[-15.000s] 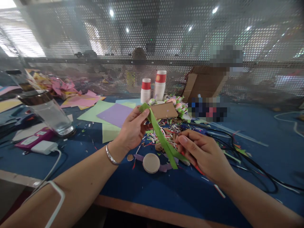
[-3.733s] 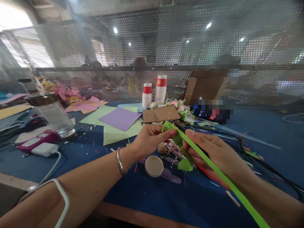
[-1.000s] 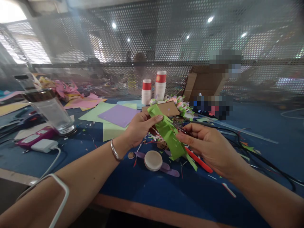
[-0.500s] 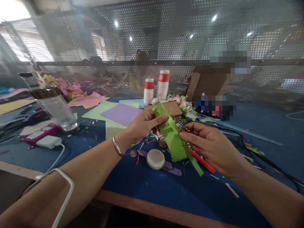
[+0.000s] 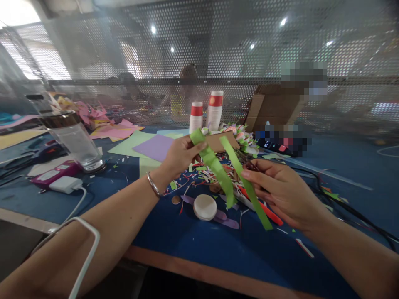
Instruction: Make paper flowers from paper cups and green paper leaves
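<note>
My left hand [image 5: 183,155] pinches a wide green paper strip [image 5: 215,164] near its upper end, and the strip hangs down in a slight curl. Between the thumb and fingers of my right hand [image 5: 274,187] is a narrower green paper strip [image 5: 247,185], apart from the wide one. A dark object, mostly hidden, also shows at the right fingertips; I cannot make out its kind. Beneath the right hand lies a red-orange tool [image 5: 270,214]. A round white disc [image 5: 205,207] rests on purple paper pieces [image 5: 229,223] nearer the table edge.
Paper scraps [image 5: 207,176] litter the blue table. Behind them stand paper cup stacks [image 5: 215,112], paper flowers [image 5: 246,139] and a cardboard box [image 5: 274,108]. Coloured sheets [image 5: 152,147], a glass bottle [image 5: 76,143] and a white charger [image 5: 66,184] are left. Black cables [image 5: 352,207] run right.
The green paper has parted into two strips, one in each hand. My left hand has shifted slightly left with the wide piece; the right hand has moved little.
</note>
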Available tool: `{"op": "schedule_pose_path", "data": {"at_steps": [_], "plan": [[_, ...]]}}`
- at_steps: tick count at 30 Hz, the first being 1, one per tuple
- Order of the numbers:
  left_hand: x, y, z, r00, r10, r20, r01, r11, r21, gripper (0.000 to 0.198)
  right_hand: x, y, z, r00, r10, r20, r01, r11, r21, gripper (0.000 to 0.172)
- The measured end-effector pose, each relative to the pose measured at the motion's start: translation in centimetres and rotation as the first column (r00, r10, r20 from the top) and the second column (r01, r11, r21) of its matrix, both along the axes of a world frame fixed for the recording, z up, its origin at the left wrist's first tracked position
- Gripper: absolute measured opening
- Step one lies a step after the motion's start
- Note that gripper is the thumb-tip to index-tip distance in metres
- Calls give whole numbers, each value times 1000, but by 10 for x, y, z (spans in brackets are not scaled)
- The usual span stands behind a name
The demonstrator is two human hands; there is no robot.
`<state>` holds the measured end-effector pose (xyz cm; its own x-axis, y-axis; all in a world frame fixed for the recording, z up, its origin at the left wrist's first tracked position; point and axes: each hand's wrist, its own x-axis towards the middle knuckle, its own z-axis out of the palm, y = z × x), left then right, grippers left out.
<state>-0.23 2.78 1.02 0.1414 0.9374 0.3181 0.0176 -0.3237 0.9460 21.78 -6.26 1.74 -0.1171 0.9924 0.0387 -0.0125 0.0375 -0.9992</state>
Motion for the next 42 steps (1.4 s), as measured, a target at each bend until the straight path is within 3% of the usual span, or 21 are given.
{"op": "schedule_pose_path", "data": {"at_steps": [4,8,12,15,18,19,20,21,23,24,26,28,35,39,42], "plan": [[-13,18,-4,950,311,-19,-311,950,12,14,2,2,-2,1000,-9,8,9,1000,-6,36],[-21,29,-7,891,454,6,-454,891,-23,6,2,2,-2,1000,-21,8,22,999,-33,42],[-27,35,-8,824,566,1,-565,822,-78,15,-1,2,-1,999,-46,8,46,998,-42,45],[-30,37,-8,744,668,-11,-666,742,-79,46,-2,1,1,999,-45,13,45,998,-36,45],[-29,33,-4,618,786,23,-784,614,86,79,-2,1,1,999,-33,20,34,999,-22,44],[-27,29,-2,620,784,43,-779,607,157,78,-2,1,1,999,-29,23,29,999,-15,44],[-22,23,-1,673,738,56,-729,648,218,71,-1,1,0,999,-26,27,26,1000,-8,44],[-16,16,1,760,649,41,-638,732,238,55,-1,2,0,999,-22,31,23,1000,-5,45],[-2,-1,2,953,291,-81,-284,955,85,15,-1,3,-2,999,-16,38,16,1000,3,47],[6,-11,2,992,62,-108,-65,998,-25,12,0,3,-2,999,-15,41,15,1000,6,48],[21,-29,0,974,-222,-52,211,964,-164,15,0,4,-4,999,-21,44,21,1000,15,47],[32,-42,-3,932,-355,68,361,903,-234,14,0,5,-5,999,-29,44,28,999,22,45],[42,-49,-1,950,-228,213,283,917,-281,13,-4,7,-9,993,-42,108,39,999,28,45],[31,-39,6,951,-78,298,166,945,-281,11,1,7,-9,947,-12,320,-32,991,131,37],[19,-29,12,927,106,361,-2,961,-276,19,5,6,-9,844,-46,535,-87,972,220,28]]}}
